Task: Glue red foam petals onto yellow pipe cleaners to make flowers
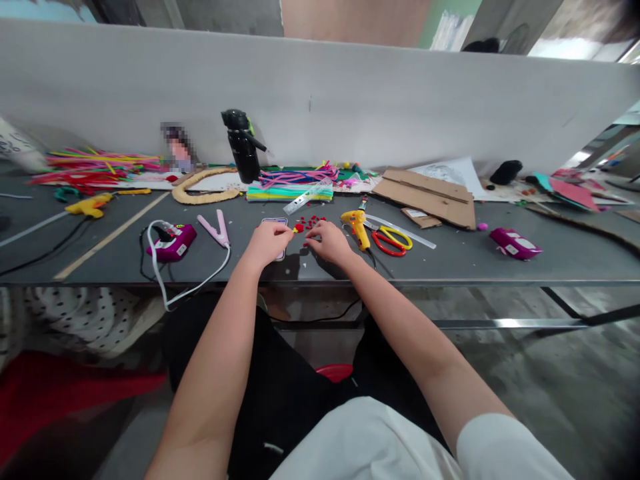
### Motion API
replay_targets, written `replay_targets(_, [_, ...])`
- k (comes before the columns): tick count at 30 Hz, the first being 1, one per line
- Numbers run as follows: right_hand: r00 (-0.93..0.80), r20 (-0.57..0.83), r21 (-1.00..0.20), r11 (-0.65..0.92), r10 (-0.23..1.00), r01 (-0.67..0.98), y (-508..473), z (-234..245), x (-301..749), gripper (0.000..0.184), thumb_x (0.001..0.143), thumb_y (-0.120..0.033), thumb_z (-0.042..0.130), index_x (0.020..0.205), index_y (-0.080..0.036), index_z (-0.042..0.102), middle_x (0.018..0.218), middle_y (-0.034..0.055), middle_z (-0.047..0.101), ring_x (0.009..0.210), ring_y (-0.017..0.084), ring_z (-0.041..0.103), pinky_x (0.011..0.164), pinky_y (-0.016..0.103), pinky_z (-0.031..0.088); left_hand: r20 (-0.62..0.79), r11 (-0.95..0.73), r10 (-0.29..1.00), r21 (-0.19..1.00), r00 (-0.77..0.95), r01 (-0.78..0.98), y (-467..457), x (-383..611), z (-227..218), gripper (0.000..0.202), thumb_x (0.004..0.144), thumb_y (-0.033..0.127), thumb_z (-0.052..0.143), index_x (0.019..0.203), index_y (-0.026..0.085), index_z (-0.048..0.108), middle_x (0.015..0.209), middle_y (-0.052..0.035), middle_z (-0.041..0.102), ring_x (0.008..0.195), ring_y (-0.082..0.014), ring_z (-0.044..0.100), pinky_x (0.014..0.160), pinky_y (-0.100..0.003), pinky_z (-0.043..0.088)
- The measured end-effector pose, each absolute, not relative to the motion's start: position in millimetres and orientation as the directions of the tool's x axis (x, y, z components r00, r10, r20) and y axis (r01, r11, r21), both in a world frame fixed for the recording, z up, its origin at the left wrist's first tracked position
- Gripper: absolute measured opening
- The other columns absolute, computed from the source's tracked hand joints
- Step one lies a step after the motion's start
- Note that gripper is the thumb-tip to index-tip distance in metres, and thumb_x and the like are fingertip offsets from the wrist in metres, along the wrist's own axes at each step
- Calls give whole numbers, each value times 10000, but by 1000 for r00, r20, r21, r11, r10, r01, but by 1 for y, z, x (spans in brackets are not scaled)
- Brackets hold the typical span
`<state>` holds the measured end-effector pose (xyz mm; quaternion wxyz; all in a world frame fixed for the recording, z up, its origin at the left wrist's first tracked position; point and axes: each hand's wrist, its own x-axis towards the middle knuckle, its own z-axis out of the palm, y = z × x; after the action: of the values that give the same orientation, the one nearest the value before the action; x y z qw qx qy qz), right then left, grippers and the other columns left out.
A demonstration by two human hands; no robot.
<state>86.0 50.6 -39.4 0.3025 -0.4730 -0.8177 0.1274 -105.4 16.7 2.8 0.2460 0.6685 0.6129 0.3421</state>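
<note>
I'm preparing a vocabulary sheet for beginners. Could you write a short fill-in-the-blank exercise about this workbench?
1. The small pieces scattered near the right hand are coloured ____.
2. The scissors have one red handle loop and one ____ loop.
3. The tall upright bottle is mostly ____.

Missing words: red; yellow; black.

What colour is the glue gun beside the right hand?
The glue gun is mostly yellow, seen in the head view.
</note>
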Motion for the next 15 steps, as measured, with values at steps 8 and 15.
replay_targets(8, [-421, 304, -399, 516, 855, 758, 41, -40, 87, 174, 863, -244, 646, 945, -206, 795, 1043, 106, 683, 979, 259, 600, 874, 367, 465, 148, -122, 989, 747, 14, 653, 17, -108, 1, 253, 758, 386, 622, 731, 174, 756, 625, -20, 632, 636, -167, 544, 607, -271, 374])
replay_targets(15, [-394, 321, -462, 506, 861, 729, 46, -46, 89, 138, 861, -202, 633, 888, -184, 767, 1005, 93, 676, 947, 228, 600, 892, 343, 453, 156, -132, 988, 745, 21, 654, 17, -105, 2, 237, 747, 371, 634, 691, 172, 750, 603, -25, 613, 646, -185, 551, 606, -291, 378])
